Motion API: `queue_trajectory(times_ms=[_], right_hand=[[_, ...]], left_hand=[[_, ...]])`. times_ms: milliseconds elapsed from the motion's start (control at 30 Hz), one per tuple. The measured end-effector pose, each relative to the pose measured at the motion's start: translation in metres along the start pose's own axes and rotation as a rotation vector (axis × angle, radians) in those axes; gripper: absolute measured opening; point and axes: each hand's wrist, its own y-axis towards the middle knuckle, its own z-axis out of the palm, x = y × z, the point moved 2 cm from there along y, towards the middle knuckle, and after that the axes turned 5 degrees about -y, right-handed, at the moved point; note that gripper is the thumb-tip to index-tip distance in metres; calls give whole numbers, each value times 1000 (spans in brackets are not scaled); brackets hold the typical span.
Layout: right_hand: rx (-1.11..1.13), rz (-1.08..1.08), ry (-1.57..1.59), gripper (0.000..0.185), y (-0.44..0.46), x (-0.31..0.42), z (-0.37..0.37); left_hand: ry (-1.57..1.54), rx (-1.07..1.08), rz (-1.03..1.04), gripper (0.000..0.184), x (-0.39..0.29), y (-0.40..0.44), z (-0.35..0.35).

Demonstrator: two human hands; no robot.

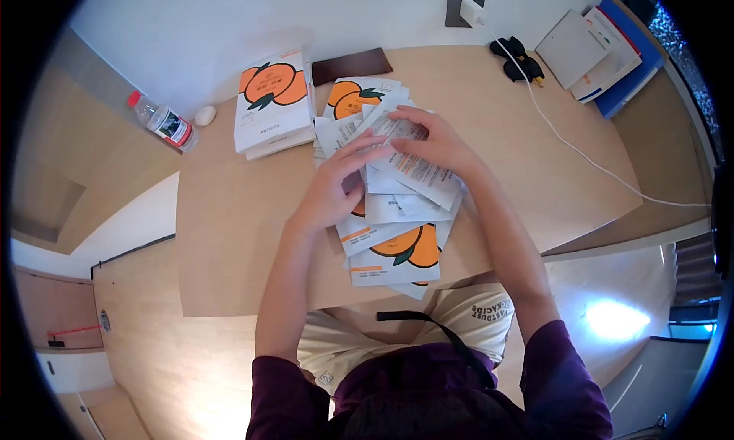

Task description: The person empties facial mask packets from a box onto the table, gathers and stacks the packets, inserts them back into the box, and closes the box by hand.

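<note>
The white box [275, 100], printed with orange fruit, stood on the wooden surface [229, 226]. Just to its right and reaching nearer the person lay an untidy pile of flat packets [390, 211], overlapping at various angles. Some showed orange fruit prints; the top packet [426, 174] showed small printed text and lay slantwise, to the right of the box.

The left hand [336, 189], to the right of the box and nearer the person, was open, its fingers stretched over the packets and its fingertips on the top one. The right hand [436, 140], farther to the right of the box, had its fingers and thumb bent over the same packet; whether it gripped the packet could not be told.

A brown case [352, 65] lay just right of the box, beyond the pile. Left of the box were a bottle [162, 123] with a red cap and, between the two, a small white round object [205, 116]. Well to the box's right ran a white cable [552, 129].
</note>
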Motion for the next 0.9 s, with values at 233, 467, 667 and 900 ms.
queue_trajectory(times_ms=[233,467,667,900], right_hand=[[156,7,505,47,-1,5,4],[-87,76,905,42,5,12,-16],[-122,-204,843,56,1,28,-17],[-144,-229,302,64,-12,44,19]], left_hand=[[416,-136,68,46,7,-3,0],[410,-394,103,34,24,-8,-18],[-407,-954,47,29,-3,-10,-35],[-377,-832,-20,33,7,-15,-46]])
